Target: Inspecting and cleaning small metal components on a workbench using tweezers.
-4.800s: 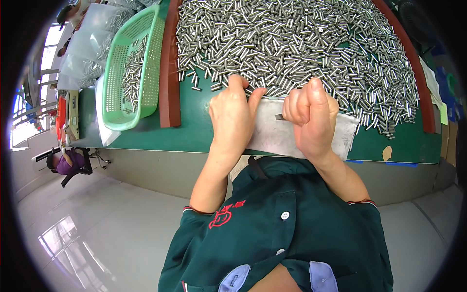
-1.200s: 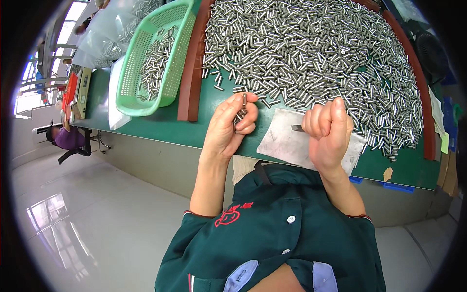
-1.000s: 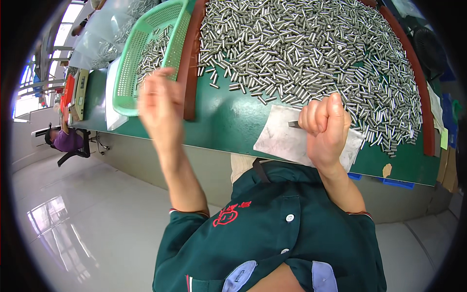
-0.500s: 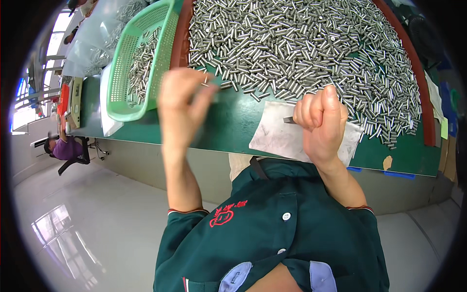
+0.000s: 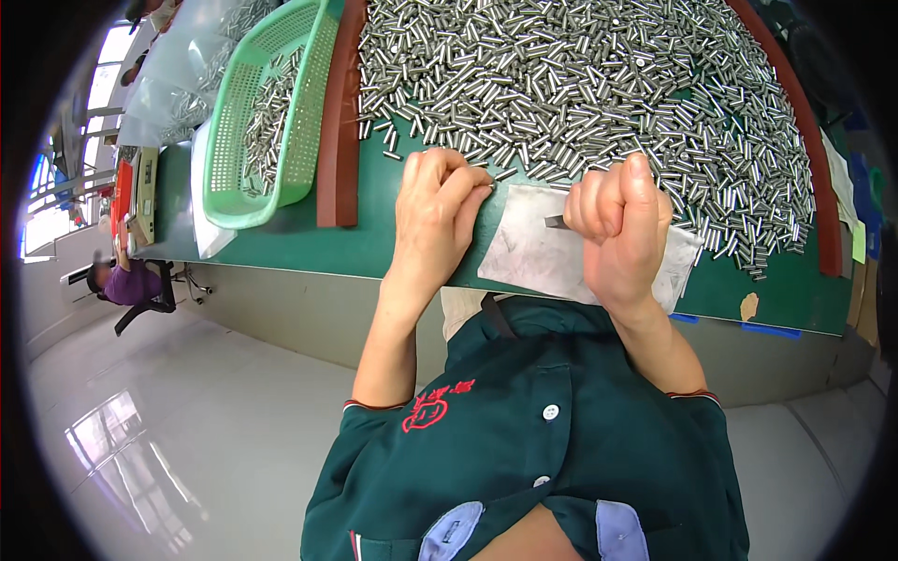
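Loose metal pins [image 5: 561, 84], short and shiny, lie in a broad heap on the green tabletop [image 5: 374, 248]. My left hand [image 5: 432, 210] is at the near edge of the heap, thumb and forefinger pinched together. A tiny shiny end of a pin shows at its fingertips; the rest is hidden. On the right, above a smudged white cloth [image 5: 524, 245], my right hand [image 5: 621, 229] is closed in a fist with the thumb up. From it juts the dark, flat tip of a tool [image 5: 556, 222]; the fingers cover the remainder, so its kind does not show.
A green perforated basket [image 5: 245, 213] holding more pins stands left of a dark red strip [image 5: 338, 178]. Another red strip [image 5: 823, 201] borders the heap on the right. Clear plastic bags [image 5: 173, 103] lie at the far left. A person in purple [image 5: 131, 282] sits beyond.
My left hand has moved right, from beside the basket and over the red strip to the heap's near edge. My right hand stays nearly still, with the tool tip still jutting out.
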